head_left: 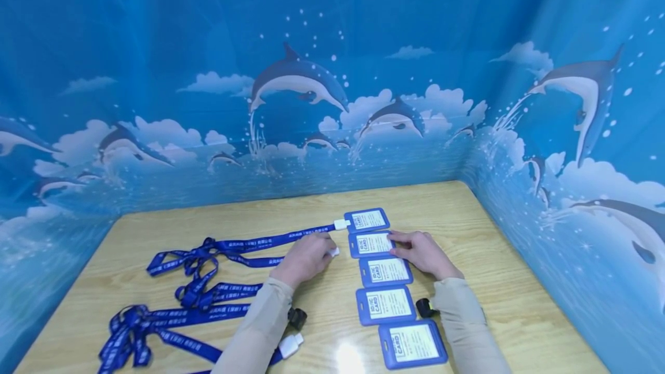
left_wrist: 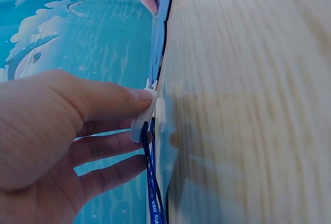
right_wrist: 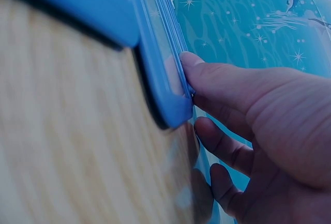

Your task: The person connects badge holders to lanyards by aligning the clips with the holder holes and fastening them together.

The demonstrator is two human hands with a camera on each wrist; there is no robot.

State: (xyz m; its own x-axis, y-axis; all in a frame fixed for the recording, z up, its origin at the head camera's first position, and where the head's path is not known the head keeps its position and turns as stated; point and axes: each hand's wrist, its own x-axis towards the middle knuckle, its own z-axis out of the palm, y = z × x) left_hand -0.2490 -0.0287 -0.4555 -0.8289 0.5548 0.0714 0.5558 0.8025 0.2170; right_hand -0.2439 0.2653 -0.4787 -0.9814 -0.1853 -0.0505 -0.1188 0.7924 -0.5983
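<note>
Left hand [head_left: 306, 255]: thumb and fingers pinching a white clip [head_left: 334, 251], just left of the badge column, its blue strap trailing away.
Right hand [head_left: 423, 251]: over at the second badge holder [head_left: 370, 244] from the far end, thumb and finger holding its right edge.
Joined: one, by the look of it; the farthest badge holder [head_left: 366, 220] meets the end clip [head_left: 342, 224] of a blue lanyard [head_left: 283, 239].
Left to join: four, I'd say; no clip on any, the second seemingly in hand now.
Badge count: five, lying on the wooden table [head_left: 322, 322].
Clip count: three in sight, one loose near the front [head_left: 291, 346].
Lanyard count: overlapping, can't settle it.
</note>
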